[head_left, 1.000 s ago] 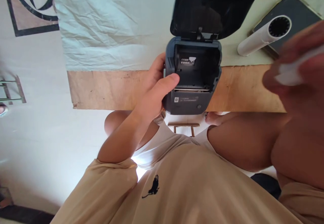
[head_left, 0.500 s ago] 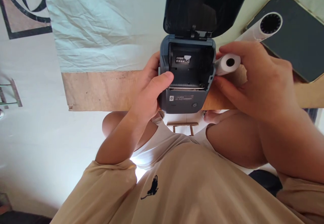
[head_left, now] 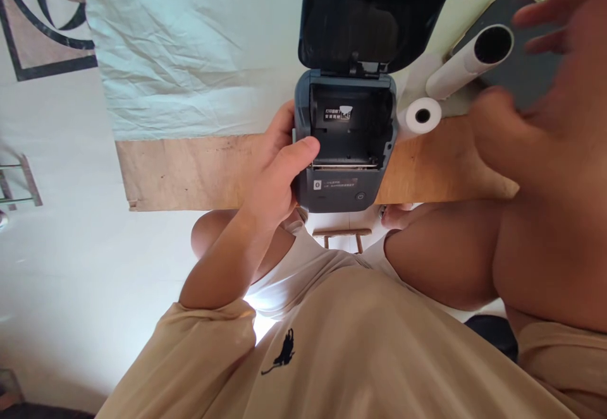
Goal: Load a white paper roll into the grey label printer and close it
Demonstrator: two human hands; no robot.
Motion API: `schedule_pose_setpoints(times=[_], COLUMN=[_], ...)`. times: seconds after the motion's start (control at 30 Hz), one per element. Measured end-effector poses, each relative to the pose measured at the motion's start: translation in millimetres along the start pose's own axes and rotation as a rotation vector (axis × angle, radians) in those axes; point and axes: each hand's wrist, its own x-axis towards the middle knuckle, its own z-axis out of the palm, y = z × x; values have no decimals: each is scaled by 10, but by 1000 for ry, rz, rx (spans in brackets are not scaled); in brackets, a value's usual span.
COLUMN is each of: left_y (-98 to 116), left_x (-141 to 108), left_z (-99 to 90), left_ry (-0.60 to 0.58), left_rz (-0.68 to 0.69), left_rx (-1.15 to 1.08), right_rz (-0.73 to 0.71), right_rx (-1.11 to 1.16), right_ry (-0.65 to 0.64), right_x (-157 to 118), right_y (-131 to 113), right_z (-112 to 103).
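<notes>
The printer [head_left: 345, 144] was in the middle of the head view, its body overlapping the board [head_left: 190, 169] along the front of the table, its lid [head_left: 360, 36] swung up and back towards the cloth [head_left: 203, 59]. Its bay [head_left: 358, 134] lay exposed, with no roll in it. The left hand [head_left: 282, 169] gripped the printer's left side, the thumb over the rim and the fingers mostly hidden; whether that hand bore the weight or only steadied it, the picture did not tell. The right hand [head_left: 566, 100] was blurred at the right edge, open, thumb and fingers apart, with nothing visible in its grasp. It was over the slab [head_left: 535, 79], nearest to the tube [head_left: 453, 74], which leaned in the picture with its open end showing. The small roll [head_left: 410, 125] was just right of the printer, end up, held by neither hand; contact between the two could not be made out. The step in hand seemed to be keeping the printer steady and open with one hand while the other was free. Any next move there would call for a firm left grip and a right-hand path clear of both small roll and lid.
</notes>
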Motion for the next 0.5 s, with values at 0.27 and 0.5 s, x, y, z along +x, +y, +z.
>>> schedule_pose_setpoints(times=[0.27,0.5], left_y=[-44,-37], left_x=[18,-8], left_z=[-21,-18], left_ry=[6,5], left_rz=[-8,-5], left_rx=[-51,-76], right_rz=[-50,-62], right_rx=[-93,-152], right_ry=[-71,-36], right_x=[81,76], right_y=[51,42], right_z=[99,75])
